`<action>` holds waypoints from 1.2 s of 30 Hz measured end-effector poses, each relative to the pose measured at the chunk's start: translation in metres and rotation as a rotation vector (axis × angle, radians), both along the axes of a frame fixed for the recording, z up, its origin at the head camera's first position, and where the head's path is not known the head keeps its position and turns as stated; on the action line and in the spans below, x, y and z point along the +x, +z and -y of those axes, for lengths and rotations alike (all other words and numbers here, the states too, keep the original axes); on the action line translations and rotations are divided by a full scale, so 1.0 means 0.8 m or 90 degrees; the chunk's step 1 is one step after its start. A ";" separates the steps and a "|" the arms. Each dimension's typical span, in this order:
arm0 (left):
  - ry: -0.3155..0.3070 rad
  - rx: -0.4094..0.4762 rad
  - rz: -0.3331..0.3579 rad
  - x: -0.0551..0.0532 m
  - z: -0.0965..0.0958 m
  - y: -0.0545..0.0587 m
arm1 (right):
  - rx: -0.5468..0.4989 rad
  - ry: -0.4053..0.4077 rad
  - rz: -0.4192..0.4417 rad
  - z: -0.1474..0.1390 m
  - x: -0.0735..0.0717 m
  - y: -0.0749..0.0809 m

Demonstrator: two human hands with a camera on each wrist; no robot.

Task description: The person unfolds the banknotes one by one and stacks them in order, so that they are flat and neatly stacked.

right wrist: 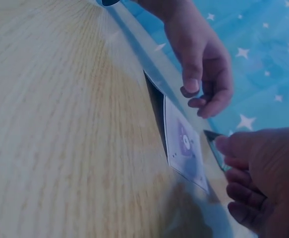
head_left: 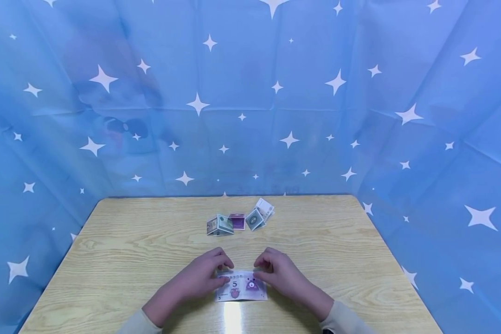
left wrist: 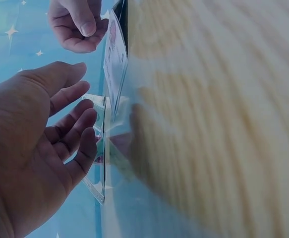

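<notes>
A pale play banknote (head_left: 239, 285) printed with a 5 and a purple creature lies on the table between the two hands. A crease runs across its middle, and the right wrist view shows it lifted off the wood along that fold. The left hand (head_left: 202, 274) hovers at its left end with loosely bent fingers; in the left wrist view (left wrist: 40, 144) its palm is bare. On the other side, the right hand (head_left: 280, 273) hangs near the upper right corner, thumb and fingers loosely curled, with a gap to the note in the right wrist view.
Several folded notes stand farther back on the wooden table (head_left: 150, 241): a green and grey one (head_left: 225, 224), a purple one (head_left: 238, 223), a grey one (head_left: 254, 219) and a whitish one (head_left: 265, 207). A blue star-patterned cloth (head_left: 242, 148) hangs around the table.
</notes>
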State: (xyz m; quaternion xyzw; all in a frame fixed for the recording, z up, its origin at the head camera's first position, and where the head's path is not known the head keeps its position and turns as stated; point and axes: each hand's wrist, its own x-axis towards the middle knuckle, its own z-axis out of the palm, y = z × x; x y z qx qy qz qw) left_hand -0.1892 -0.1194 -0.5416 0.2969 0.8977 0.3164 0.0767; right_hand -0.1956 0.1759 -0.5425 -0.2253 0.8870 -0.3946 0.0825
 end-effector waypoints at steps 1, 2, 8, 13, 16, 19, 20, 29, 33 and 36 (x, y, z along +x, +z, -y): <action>0.002 0.004 -0.001 -0.001 0.000 0.000 | -0.003 -0.002 -0.002 0.001 -0.001 0.000; 0.005 0.008 -0.001 -0.001 0.000 0.000 | -0.007 -0.003 -0.004 0.001 -0.003 -0.001; 0.046 0.051 -0.002 -0.011 0.001 -0.001 | -0.032 -0.012 -0.014 0.007 -0.012 -0.002; 0.085 0.074 -0.007 -0.023 0.002 -0.004 | -0.029 -0.026 -0.024 0.012 -0.024 -0.007; 0.109 0.081 -0.001 -0.028 0.002 -0.004 | -0.028 -0.033 -0.037 0.016 -0.029 -0.008; 0.132 0.091 0.004 -0.033 0.003 -0.003 | -0.032 -0.039 -0.042 0.019 -0.033 -0.007; 0.142 0.094 0.007 -0.035 0.003 -0.002 | -0.035 -0.042 -0.043 0.021 -0.034 -0.007; 0.268 0.151 0.022 -0.060 0.002 0.003 | -0.055 -0.074 -0.050 0.039 -0.050 -0.006; 0.328 0.183 0.011 -0.074 0.001 0.004 | -0.058 -0.081 -0.049 0.049 -0.060 -0.007; 0.354 0.193 0.010 -0.082 0.001 0.004 | -0.058 -0.087 -0.053 0.056 -0.069 -0.007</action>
